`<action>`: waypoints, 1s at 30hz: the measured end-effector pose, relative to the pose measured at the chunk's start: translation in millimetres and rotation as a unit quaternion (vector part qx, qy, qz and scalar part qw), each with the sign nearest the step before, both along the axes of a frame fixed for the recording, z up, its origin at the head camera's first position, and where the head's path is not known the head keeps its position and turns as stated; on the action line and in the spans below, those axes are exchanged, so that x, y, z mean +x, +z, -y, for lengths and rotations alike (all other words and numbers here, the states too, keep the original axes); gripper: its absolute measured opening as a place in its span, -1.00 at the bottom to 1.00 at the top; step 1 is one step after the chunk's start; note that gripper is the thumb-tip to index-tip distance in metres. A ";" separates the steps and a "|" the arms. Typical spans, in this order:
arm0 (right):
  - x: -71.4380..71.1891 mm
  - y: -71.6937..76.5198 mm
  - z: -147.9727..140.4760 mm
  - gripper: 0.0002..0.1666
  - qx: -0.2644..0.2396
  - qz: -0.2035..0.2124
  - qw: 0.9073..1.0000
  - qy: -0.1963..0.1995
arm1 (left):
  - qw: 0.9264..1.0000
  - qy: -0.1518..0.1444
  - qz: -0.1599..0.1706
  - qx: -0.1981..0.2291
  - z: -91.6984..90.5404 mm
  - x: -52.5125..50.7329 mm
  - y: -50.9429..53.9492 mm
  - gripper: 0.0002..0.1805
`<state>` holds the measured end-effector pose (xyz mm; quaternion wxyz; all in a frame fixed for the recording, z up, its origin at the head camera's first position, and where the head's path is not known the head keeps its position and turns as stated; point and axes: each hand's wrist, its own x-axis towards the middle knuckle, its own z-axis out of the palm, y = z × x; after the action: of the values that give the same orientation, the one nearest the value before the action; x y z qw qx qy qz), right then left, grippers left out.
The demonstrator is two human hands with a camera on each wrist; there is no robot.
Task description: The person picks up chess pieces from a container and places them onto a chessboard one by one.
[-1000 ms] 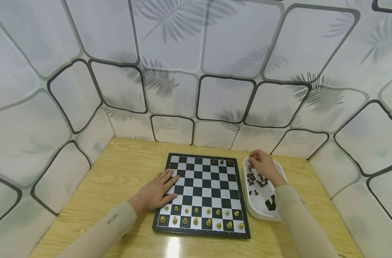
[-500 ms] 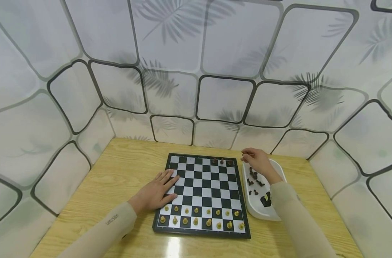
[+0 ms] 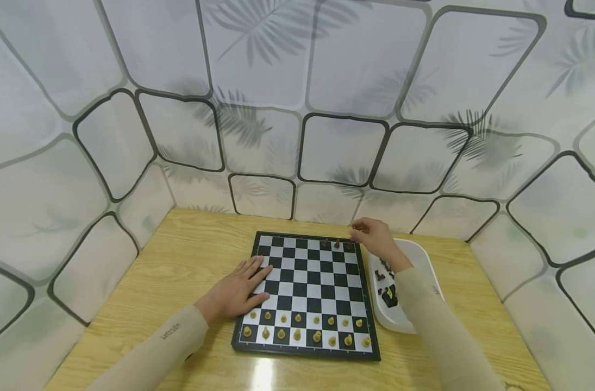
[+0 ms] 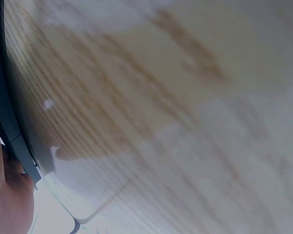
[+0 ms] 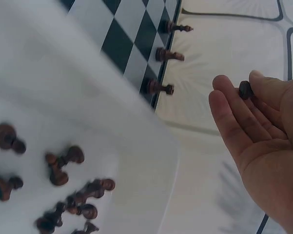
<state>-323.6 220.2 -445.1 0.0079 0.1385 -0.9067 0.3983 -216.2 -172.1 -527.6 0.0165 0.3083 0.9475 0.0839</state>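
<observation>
While flat, left hand (image 3: 235, 290) on chessboard (image 3: 307, 277) with sixteen yellow pieces (image 3: 297, 335), three brown pieces (image 5: 168, 54); one pinched piece (image 5: 244, 90) in right hand (image 3: 374, 237)

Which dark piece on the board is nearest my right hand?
The corner piece, closest to the tray; the second piece and third piece stand farther left along the same row.
</observation>
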 end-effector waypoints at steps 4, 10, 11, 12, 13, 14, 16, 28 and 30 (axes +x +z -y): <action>-2.3 1.2 19.0 -0.70 0.012 -0.006 1.000 0.010 | 1.000 -0.001 -0.004 -0.002 0.9 -0.6 -0.2 -0.17; -2.5 2.2 49.9 -0.74 0.016 0.002 1.000 0.026 | 1.000 0.000 -0.001 -0.004 0.3 -1.3 -1.0 -0.17; -2.6 1.9 54.9 -0.75 0.011 0.008 1.000 0.028 | 1.000 0.000 0.001 -0.002 0.1 -1.3 -1.0 -0.17; -2.7 1.3 59.7 -0.74 0.007 0.012 0.999 0.031 | 1.000 0.000 0.002 -0.001 0.0 -1.2 -1.0 -0.17; -3.1 0.4 64.1 -0.74 0.004 0.015 0.999 0.034 | 1.000 0.001 0.002 0.000 -0.1 -1.2 -1.0 -0.17; -3.2 -0.2 68.2 -0.74 0.002 0.019 0.999 0.036 | 1.000 0.001 0.003 0.001 -0.2 -1.2 -1.0 -0.17; -3.3 -1.6 76.0 -0.74 0.002 0.022 0.999 0.037 | 1.000 0.002 0.002 -0.001 -0.1 -1.1 -1.4 -0.16; -6.4 -20.9 112.7 -0.70 0.018 0.025 0.998 0.053 | 1.000 0.004 -0.001 -0.003 0.7 -2.2 -3.7 -0.16; -6.8 -24.1 119.0 -0.72 0.012 0.032 0.998 0.055 | 1.000 0.004 -0.001 -0.005 0.4 -2.2 -3.9 -0.16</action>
<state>-330.4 101.2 -469.2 -0.0446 0.1758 -0.9023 0.3911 -218.4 -172.4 -531.5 0.0172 0.3042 0.9492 0.0789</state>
